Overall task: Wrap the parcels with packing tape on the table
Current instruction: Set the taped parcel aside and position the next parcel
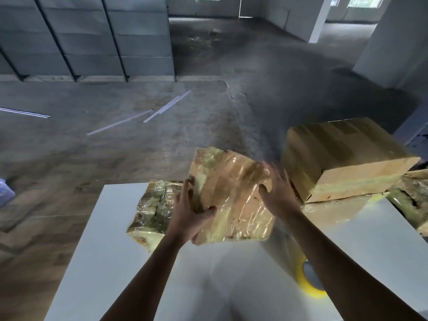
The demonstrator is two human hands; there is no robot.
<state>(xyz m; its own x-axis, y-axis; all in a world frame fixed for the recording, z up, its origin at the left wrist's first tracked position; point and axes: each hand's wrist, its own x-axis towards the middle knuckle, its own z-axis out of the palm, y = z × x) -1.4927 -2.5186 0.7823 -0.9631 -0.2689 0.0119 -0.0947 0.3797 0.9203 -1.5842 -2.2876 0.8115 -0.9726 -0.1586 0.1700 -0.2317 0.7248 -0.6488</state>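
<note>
The brown cardboard parcel covered in shiny clear tape (234, 200) is held up over the far middle of the white table (115, 251), tipped on a slant. The left hand (187, 216) is closed on its near left corner, thumb on top and fingers around the side. The right hand (278, 193) lies on its right edge with the fingers spread out, and it is blurry, so I cannot tell if it is gripping or only pressing. A smaller crinkly parcel wrapped in tape (150, 209) lies just behind the left hand, near the far left edge of the table. A big brown cardboard box (342, 158) sits on other wrapped things at the far right corner. The yellow roll of packing tape (310, 281) rests on the table near the right edge, partly hidden by the right arm, and no hand is touching it. I think the person is turning the parcel to check it or to find a bare side. Next, one hand would need to keep the parcel steady while the other picks up the roll
</note>
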